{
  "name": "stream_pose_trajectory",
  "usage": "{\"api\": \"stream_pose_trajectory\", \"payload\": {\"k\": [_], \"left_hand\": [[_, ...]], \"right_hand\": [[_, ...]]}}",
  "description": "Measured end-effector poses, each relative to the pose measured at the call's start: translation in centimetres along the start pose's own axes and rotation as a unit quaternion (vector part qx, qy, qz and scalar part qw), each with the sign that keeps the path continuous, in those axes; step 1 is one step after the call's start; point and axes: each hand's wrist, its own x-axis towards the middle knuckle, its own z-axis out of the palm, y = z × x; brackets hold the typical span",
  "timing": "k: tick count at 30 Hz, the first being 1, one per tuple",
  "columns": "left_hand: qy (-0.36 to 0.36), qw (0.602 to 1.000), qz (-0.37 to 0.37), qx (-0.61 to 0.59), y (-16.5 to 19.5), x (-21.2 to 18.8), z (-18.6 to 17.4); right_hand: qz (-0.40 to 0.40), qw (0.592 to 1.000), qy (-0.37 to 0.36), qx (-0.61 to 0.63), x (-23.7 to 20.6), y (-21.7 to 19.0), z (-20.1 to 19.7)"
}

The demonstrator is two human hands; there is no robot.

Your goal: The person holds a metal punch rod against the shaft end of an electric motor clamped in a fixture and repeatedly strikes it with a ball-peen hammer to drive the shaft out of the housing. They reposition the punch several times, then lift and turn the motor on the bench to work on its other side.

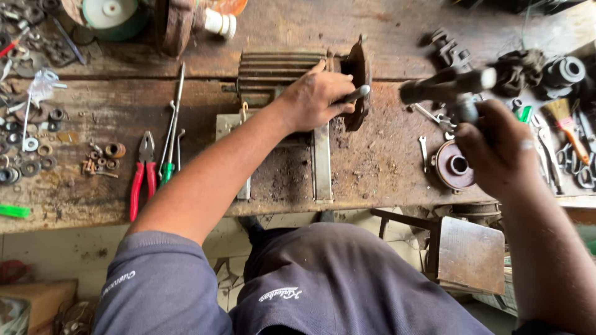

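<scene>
Both hands engaged at a ribbed motor housing on a worn wooden counter [385, 155].

The left hand [318, 98] is closed around a slim metal rod [355, 94], its tip against the dark end plate [359, 80] of the ribbed motor housing [276, 71], which sits at the counter's middle. The right hand [496, 152] is closed around a hammer [447, 87], raised above the counter, well apart from the housing. Red-handled pliers [143, 177] and a green-handled screwdriver [169, 146] lie to the left.
</scene>
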Motion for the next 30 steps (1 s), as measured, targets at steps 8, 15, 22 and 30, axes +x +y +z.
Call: {"api": "stream_pose_trajectory", "payload": {"k": [8,15,22,30], "left_hand": [[-0.023,1.000,-0.012,0.015,-0.5,0.2,0.5],[-0.024,0.999,-0.034,0.020,0.7,0.3,-0.3],[-0.028,0.998,-0.034,0.040,0.7,0.4,-0.1],[-0.086,0.989,-0.063,0.099,0.9,0.7,0.3]], "right_hand": [[0.017,0.999,0.020,-0.018,-1.2,0.9,0.2],[-0.002,0.998,0.007,-0.061,-1.1,-0.5,1.1],[0.028,0.998,0.010,-0.052,-1.1,-0.5,1.2],[0.027,0.995,-0.027,-0.097,0.5,-2.3,1.5]]}}
